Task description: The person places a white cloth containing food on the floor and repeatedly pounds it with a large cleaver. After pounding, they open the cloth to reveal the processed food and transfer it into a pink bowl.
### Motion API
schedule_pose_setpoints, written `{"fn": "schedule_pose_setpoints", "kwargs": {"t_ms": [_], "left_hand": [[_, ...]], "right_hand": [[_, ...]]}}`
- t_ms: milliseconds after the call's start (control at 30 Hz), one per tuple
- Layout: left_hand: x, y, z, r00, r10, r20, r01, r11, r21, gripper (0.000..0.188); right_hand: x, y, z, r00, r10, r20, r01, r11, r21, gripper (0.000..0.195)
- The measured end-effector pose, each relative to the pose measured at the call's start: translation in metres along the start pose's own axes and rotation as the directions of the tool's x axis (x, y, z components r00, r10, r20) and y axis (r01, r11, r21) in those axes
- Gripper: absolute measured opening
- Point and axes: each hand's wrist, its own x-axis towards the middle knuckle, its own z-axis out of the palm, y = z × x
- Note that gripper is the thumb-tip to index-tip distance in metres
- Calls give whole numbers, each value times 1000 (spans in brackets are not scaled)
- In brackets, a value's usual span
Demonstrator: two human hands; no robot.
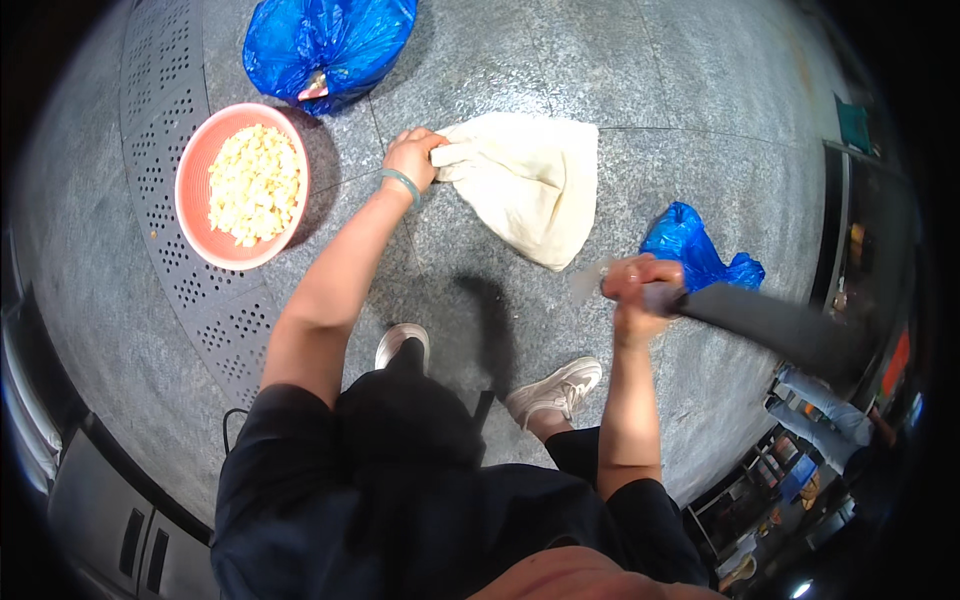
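Note:
My left hand [412, 159] grips the gathered neck of a cream cloth bag [536, 187] that lies on the grey tiled floor. Out to the right, my right hand [641, 289] is closed around the handle of a broad dark-bladed knife [765, 324], probably a cleaver. Motion blurs the blade, which points right, away from the bag. Something pale and blurred shows at the left side of that fist; I cannot tell whether it is the handle's end. Just beyond the fist, a crumpled blue plastic bag [679, 236] rests on the floor, partly covered by the hand.
A pink plastic basket [193, 187] of small pale-yellow pieces [255, 184] stands left, partly over a perforated drain cover [244, 330]. Behind it sits a blue-bag-covered container [330, 45]. Steel cabinets [105, 502] line the lower left. Another person's legs [817, 412] show at right.

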Motion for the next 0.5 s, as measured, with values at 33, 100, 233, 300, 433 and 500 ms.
{"fn": "schedule_pose_setpoints", "kwargs": {"t_ms": [33, 100, 233, 300, 433, 500], "left_hand": [[-4, -2, 4, 997, 78, -11, -77, 994, 74, 26], [4, 11, 7, 994, 104, 29, -104, 995, 1, 27], [3, -28, 16, 990, 135, 29, -135, 991, -2, 29], [8, -30, 13, 983, 180, 20, -179, 983, -25, 27], [2, -8, -12, 991, 114, 63, -103, 983, -151, 30], [-3, 10, -25, 996, 70, -45, -81, 943, -323, 29]], "right_hand": [[-14, 20, 5, 999, -4, -40, -1, 995, -105, 25], [-56, 95, -39, 977, -14, 212, 171, 641, -749, 12], [-87, 146, -49, 698, 703, 135, -121, 302, -946, 34], [-51, 100, -23, 579, 804, 140, -302, 370, -879, 28], [-2, 23, 18, 759, 635, 142, -379, 609, -697, 16], [7, 27, 25, 907, 373, 198, -223, 821, -525, 14]]}}
